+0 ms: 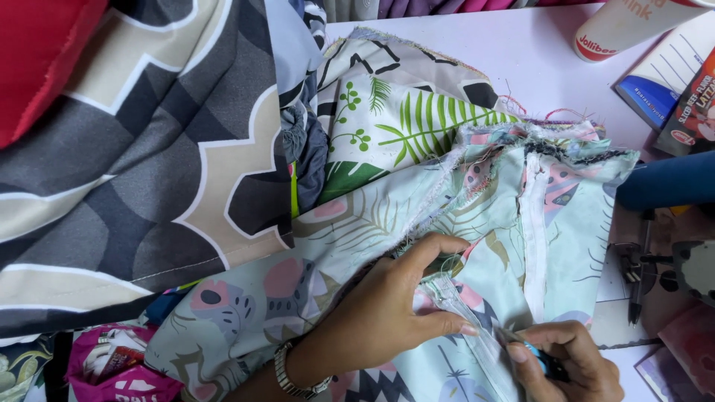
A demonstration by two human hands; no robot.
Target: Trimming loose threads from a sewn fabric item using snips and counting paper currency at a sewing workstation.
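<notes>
Two hands work one seam: the left hand (387,313) presses flat, fingers spread, pinning the pale mint printed fabric (357,231) so the white zipper tape (477,335) lies taut, while the right hand (570,365) closes around a small blue-handled tool (540,359) at the stitching. On the white worktop (521,52), upper right, stand a white-and-red paper cup (622,26) and a blue-cornered box (659,82); a pink wrapper (119,368) lies lower left.
</notes>
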